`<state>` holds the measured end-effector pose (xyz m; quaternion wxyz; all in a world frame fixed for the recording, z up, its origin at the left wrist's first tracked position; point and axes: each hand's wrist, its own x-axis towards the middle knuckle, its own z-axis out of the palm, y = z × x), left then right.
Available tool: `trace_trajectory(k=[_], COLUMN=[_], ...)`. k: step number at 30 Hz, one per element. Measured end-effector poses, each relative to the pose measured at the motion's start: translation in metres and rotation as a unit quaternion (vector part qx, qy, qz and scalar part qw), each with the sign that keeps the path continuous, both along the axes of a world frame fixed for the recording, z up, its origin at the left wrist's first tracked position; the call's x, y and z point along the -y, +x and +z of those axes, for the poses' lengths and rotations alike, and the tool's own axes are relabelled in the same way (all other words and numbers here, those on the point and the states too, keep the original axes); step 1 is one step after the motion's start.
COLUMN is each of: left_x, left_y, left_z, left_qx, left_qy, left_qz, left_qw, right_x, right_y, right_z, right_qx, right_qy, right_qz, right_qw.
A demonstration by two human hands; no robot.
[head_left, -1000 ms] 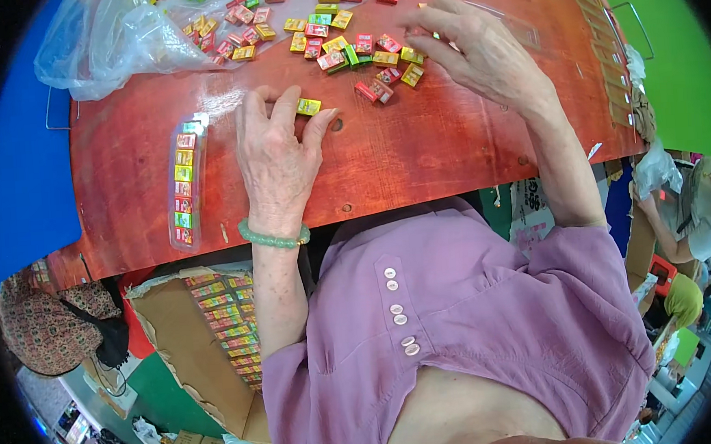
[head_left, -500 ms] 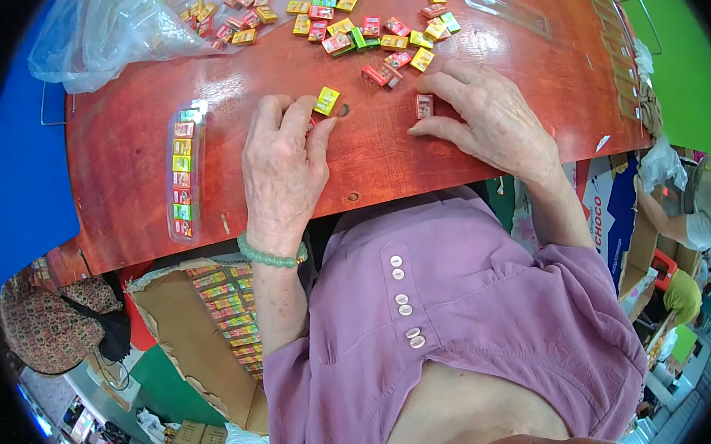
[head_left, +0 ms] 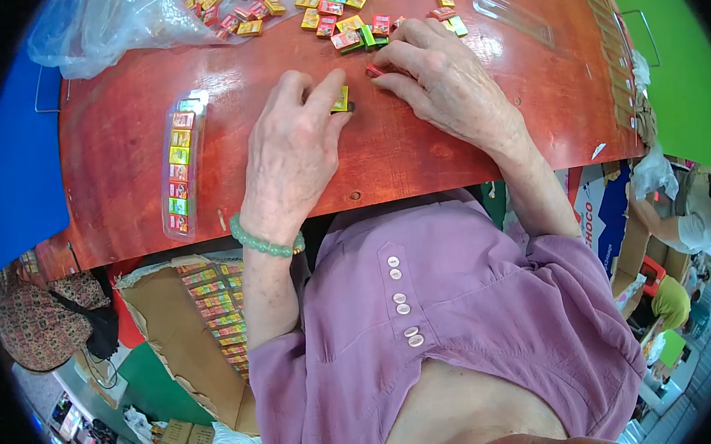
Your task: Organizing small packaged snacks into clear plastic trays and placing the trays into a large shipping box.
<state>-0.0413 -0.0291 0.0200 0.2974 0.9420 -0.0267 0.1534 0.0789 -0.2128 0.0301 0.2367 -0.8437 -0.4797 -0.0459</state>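
Note:
My left hand (head_left: 290, 149), with a green bead bracelet at the wrist, hovers over the middle of the red-brown table. Its fingers are closed on a small yellow box (head_left: 341, 99), partly covered by the fingertips. At the near edge of the loose boxes, my right hand (head_left: 443, 86) pinches a small red box (head_left: 373, 71) between thumb and fingers. To the left lies a long clear plastic tray (head_left: 194, 206) with a single row of small red, yellow and green boxes. Several loose boxes of the same kind, such as a green one (head_left: 368, 36), are scattered beyond my hands.
A clear plastic bag (head_left: 116, 37) with more boxes spilling out lies at the far left. Another clear tray (head_left: 510, 17) rests at the far right. Below the table's left edge stands an open carton (head_left: 153, 303) of packed rows. A person's arm (head_left: 657, 224) shows at right.
My right hand has moved left and away from me, to the near edge of the loose boxes. My left hand has shifted slightly right and away from me with the yellow box.

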Motion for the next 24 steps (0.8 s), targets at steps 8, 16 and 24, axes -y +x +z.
trace_trajectory(k=[8, 16, 24], left_x=[0.001, 0.009, 0.014], left_y=[0.001, -0.01, -0.001], left_z=[-0.002, -0.002, -0.005], left_qx=[-0.025, -0.03, 0.008], left_qy=[-0.007, -0.012, -0.005], left_qz=[-0.001, 0.02, 0.008], left_qw=[1.0, 0.999, 1.0], right_x=[0.0, 0.01, 0.007], right_y=[0.004, -0.008, -0.009], right_z=[0.005, 0.016, 0.016], right_qx=[-0.021, -0.096, -0.154], right_qy=[-0.049, -0.058, -0.048], right_qz=[0.012, 0.034, 0.048], right_qw=[0.998, 0.993, 0.986])
